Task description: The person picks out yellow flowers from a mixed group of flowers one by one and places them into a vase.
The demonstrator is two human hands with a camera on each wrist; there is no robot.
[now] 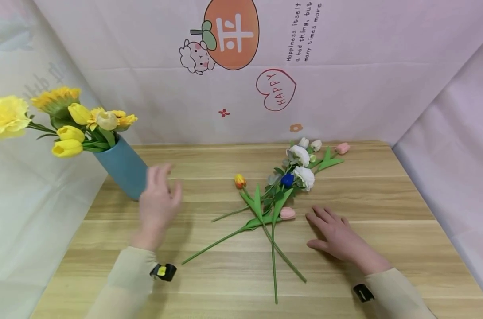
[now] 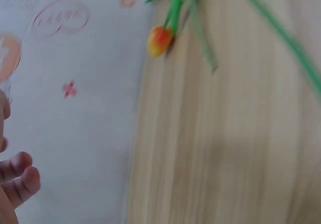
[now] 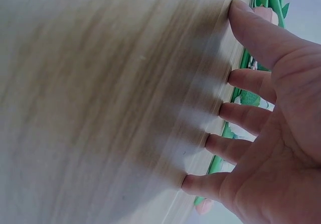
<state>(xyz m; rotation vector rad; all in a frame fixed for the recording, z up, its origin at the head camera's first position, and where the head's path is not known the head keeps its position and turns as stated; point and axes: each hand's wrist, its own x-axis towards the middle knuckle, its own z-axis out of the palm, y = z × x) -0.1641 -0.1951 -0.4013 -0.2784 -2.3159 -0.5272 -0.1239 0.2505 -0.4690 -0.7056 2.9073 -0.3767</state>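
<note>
My left hand (image 1: 157, 201) is raised beside the blue vase (image 1: 123, 168), fingers apart, with nothing held; whether it touches the vase cannot be told. The vase leans left and holds several yellow flowers (image 1: 70, 133). In the left wrist view only some fingertips (image 2: 31, 179) show. On the table, my right hand (image 1: 339, 235) rests its spread fingertips to the right of the loose flowers. Nearest to it lies a pink tulip (image 1: 287, 213). Crossing stems join an orange-yellow tulip (image 1: 239, 180), a blue tulip (image 1: 287, 180) and white flowers (image 1: 304, 177).
Another pink tulip (image 1: 342, 148) lies toward the back edge of the wooden table (image 1: 365, 190). A printed white cloth (image 1: 165, 102) hangs behind the table, and more cloth (image 1: 457, 133) flanks the right side.
</note>
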